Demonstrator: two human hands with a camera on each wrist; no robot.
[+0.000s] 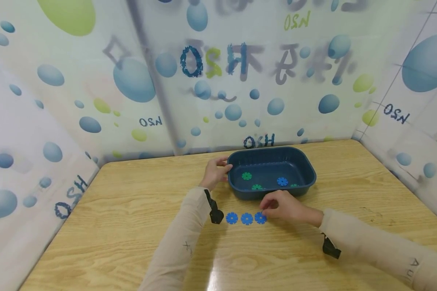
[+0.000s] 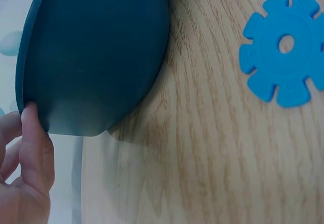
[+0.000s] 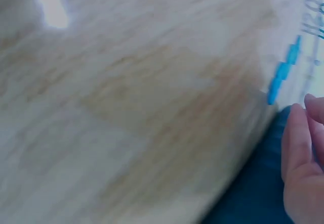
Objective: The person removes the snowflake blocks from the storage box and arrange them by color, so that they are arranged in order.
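My left hand point(image 1: 214, 171) grips the left end of a dark blue-green basin point(image 1: 308, 190); the left wrist view shows a digit against the outside of the basin wall point(image 2: 101, 52). In front of the basin, a left blue notched disc point(image 1: 232, 218), a middle blue disc point(image 1: 247, 218) and a right blue disc point(image 1: 259, 218) lie in a row. My right hand point(image 1: 285, 207) is at the right disc, fingertips overlapping its edge in the head view. In the right wrist view, the fingers of that hand point(image 3: 304, 158) hold nothing visible.
Inside the basin are green discs point(image 1: 247, 176) and a blue disc point(image 1: 282, 181); its near wall partly hides some. The wooden table point(image 1: 131, 218) meets a patterned curtain point(image 1: 124, 121) behind and at both sides.
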